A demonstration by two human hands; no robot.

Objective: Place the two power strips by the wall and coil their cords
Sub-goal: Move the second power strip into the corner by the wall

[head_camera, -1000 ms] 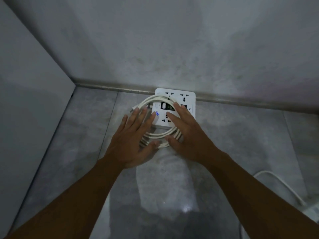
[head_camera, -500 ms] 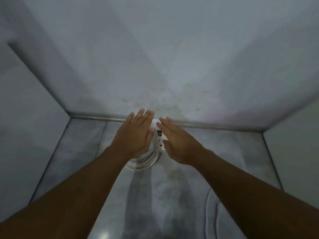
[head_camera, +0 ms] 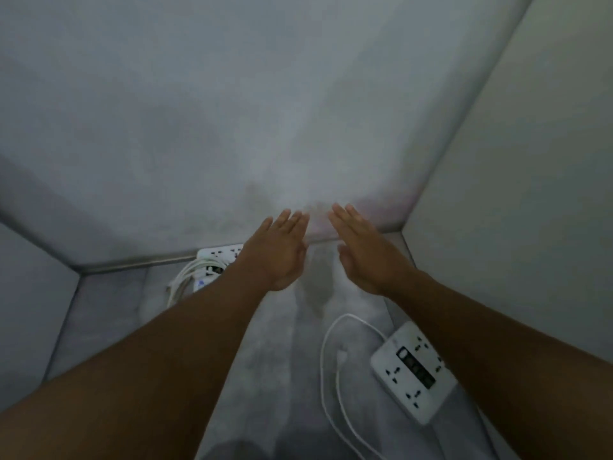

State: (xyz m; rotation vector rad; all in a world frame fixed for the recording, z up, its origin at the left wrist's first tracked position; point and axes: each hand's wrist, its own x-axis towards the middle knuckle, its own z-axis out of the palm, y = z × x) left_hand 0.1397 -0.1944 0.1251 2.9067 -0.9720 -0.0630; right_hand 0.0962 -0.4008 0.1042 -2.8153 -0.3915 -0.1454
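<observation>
White plastic marks the first power strip (head_camera: 221, 257) at centre left, against the wall's base (head_camera: 139, 262), its coiled cord (head_camera: 180, 280) lying partly on it. At lower right the second power strip (head_camera: 413, 371) lies on the floor (head_camera: 282, 343), its cord (head_camera: 335, 376) loose. Left hand (head_camera: 282, 254) and right hand (head_camera: 368, 254) hover mid-frame, flat, fingers extended, holding nothing.

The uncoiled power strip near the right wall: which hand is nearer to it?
Right. The right hand hovers open just beyond the uncoiled power strip, toward the back wall; the left hand is farther left, beside the coiled strip.
</observation>
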